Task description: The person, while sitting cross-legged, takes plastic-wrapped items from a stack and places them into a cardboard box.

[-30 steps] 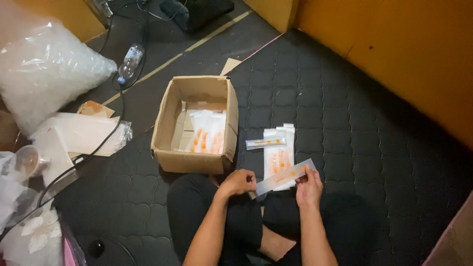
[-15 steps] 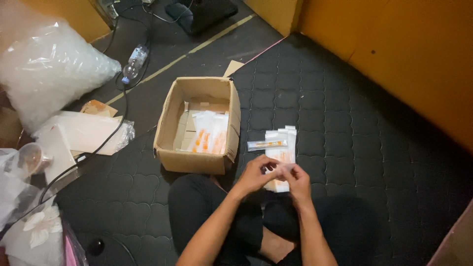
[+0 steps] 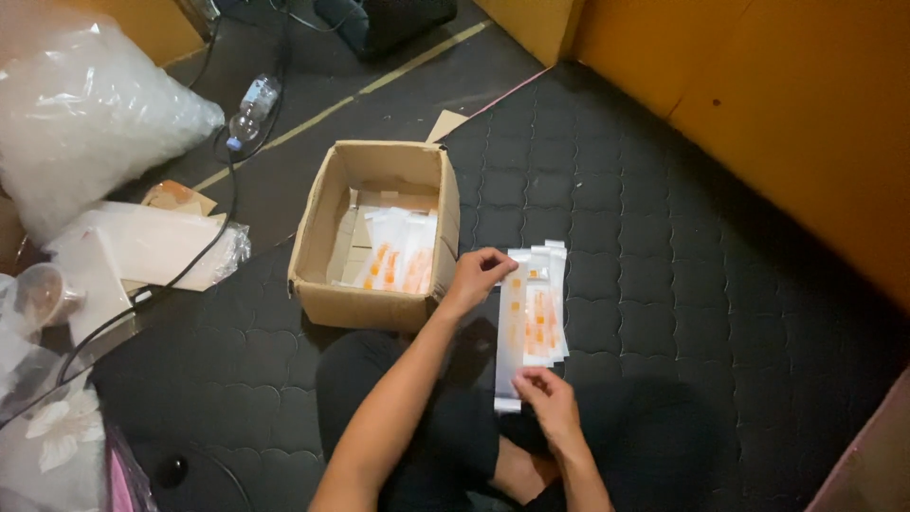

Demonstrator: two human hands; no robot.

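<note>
I sit cross-legged on a dark quilted mat. My left hand pinches the far end of a long clear packet with orange marks, and my right hand pinches its near end. The packet lies lengthwise along the left edge of a small pile of similar packets on the mat in front of my knees. An open cardboard box stands just left of the pile, with more of these packets lying inside it.
A large clear plastic bag lies at the far left, with a plastic bottle and a black cable near it. White bags and a plastic cup lie left of the box. Orange panels line the right side.
A second ago both hands held the packet crosswise above my lap. The hands came together, then turned it lengthwise and brought it down onto the pile's left edge.
</note>
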